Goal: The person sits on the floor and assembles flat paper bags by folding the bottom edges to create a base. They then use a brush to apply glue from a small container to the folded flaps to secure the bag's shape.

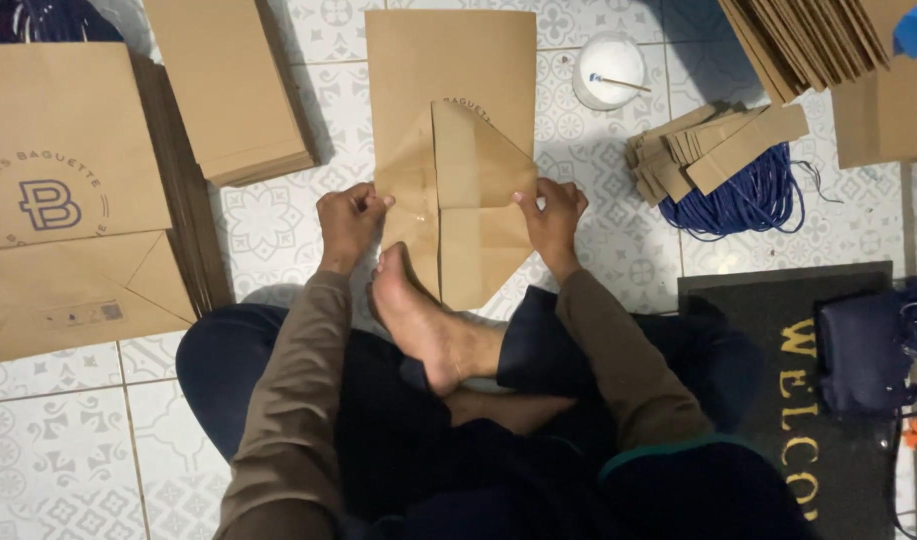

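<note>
- Surrounding the work on the tiled floor [69,440]: stacks of brown paper bags [234,85], a white glue cup [609,68], paper strips [714,148], blue cord [749,195].
- Pinning the folded paper bag [459,150] down is a bare foot [414,310].
- Left hand [349,220] pinches its left fold; right hand [554,215] presses its right flap.

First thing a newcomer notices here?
Dead centre, the brown paper bag lies flat on the tiled floor, its bottom flaps folded open, with the left hand and right hand pinching its side edges and a bare foot resting on its lower end. Stacks of bags fill the left; blue cord coils at right.
</note>
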